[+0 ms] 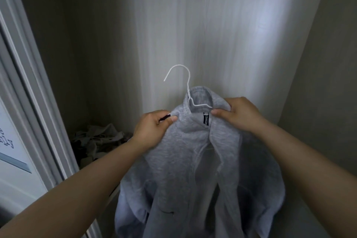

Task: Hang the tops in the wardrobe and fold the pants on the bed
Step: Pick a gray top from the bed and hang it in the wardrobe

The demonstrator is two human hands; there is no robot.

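Inside, the wardrobe (193,25) is showing its pale striped back panel and plain side walls, with a heap of crumpled clothes (98,139) lying low in its left corner; in front of it the grey top (183,170) is hanging down between both forearms, its collar raised and its black neck label facing the camera. Up at the collar, the right hand (234,115) is pinching the fabric beside the label, its grip curled round the cloth; the left hand (154,127) is gripping the other shoulder together with a dark end piece; the white wire hanger (185,81) is sitting inside the neck, its hook standing free above.
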